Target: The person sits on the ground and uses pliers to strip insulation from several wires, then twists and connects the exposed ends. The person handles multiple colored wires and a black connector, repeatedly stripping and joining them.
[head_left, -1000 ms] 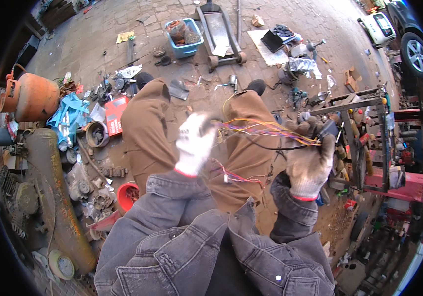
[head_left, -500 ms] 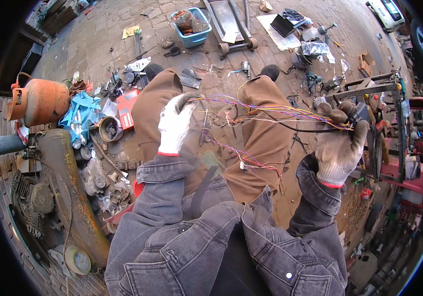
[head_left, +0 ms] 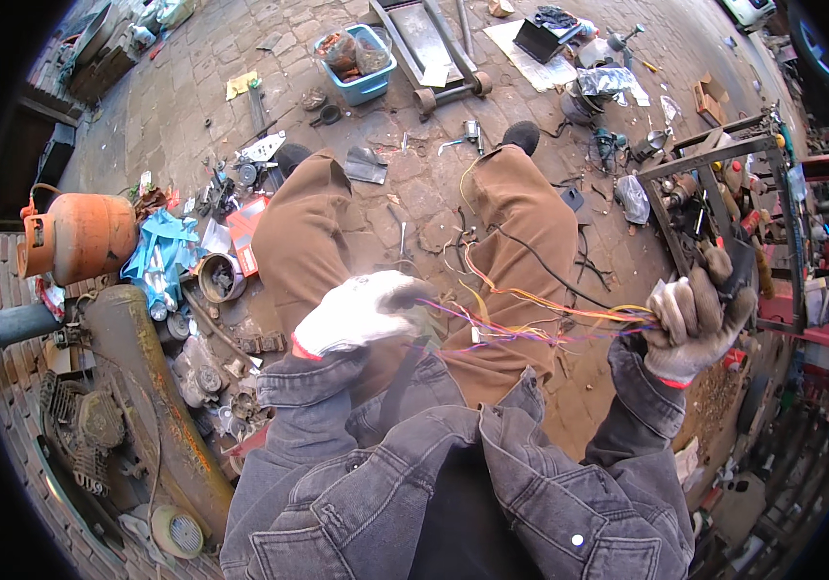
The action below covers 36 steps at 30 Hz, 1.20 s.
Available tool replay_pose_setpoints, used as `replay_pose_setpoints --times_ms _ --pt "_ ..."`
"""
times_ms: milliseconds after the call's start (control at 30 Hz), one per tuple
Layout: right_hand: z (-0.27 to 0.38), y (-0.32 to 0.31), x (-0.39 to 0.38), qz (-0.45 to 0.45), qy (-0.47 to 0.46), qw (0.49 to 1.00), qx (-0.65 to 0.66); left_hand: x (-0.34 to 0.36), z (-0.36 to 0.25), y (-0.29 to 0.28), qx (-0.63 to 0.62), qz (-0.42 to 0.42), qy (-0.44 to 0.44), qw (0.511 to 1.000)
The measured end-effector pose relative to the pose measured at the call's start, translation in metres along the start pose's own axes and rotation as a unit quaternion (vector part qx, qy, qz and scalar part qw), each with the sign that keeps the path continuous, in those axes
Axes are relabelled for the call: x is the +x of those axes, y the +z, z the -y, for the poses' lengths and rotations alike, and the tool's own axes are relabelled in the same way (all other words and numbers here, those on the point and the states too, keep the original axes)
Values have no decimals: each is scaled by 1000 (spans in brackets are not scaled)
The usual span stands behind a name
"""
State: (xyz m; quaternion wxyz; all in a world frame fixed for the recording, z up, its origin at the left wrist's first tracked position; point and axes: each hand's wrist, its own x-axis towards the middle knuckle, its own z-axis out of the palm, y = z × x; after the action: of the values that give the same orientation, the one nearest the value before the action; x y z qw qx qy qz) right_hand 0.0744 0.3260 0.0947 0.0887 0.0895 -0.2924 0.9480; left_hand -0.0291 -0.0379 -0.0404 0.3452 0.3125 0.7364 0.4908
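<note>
My right hand point(head_left: 700, 314), in a greyish work glove with a red cuff, closes around a wiring harness point(head_left: 584, 313) of orange, yellow, red and purple wires. A black block-shaped piece point(head_left: 738, 271) sits at the same hand. In a white glove, my left hand point(head_left: 361, 311) is over my lap, smeared by motion. Purple wires run up to its fingertips, but the blur hides whether they are gripped. The loose strands sag across my brown trousers, with a small white connector point(head_left: 475, 334) among them. A black cable point(head_left: 535, 253) crosses my right thigh.
At the left stand an orange gas cylinder point(head_left: 94, 237) and a rusty curved panel point(head_left: 149, 387), beside scattered parts. Ahead are a blue tub point(head_left: 366, 89) and a floor jack point(head_left: 424, 43). A metal frame point(head_left: 786, 222) rises by my right hand.
My left hand has swung down and rightward, nearer my lap. My right hand has moved slightly lower and to the right, with the harness still in it. The stretched wires have slackened and dropped.
</note>
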Motion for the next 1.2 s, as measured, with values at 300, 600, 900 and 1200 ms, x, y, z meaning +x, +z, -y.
replay_pose_setpoints --times_ms 300,600,900,1200 --pt "34 -21 -45 -24 -31 999 -13 76 7 24 -96 -187 -65 976" --pt "50 -38 -85 -58 -77 995 -24 162 82 65 -76 -163 -111 977" --pt "56 -48 -106 -83 -76 993 -32 220 177 119 140 -8 -251 958" --pt "59 -66 -117 -157 -86 984 -17 164 166 101 -406 -368 -156 822"
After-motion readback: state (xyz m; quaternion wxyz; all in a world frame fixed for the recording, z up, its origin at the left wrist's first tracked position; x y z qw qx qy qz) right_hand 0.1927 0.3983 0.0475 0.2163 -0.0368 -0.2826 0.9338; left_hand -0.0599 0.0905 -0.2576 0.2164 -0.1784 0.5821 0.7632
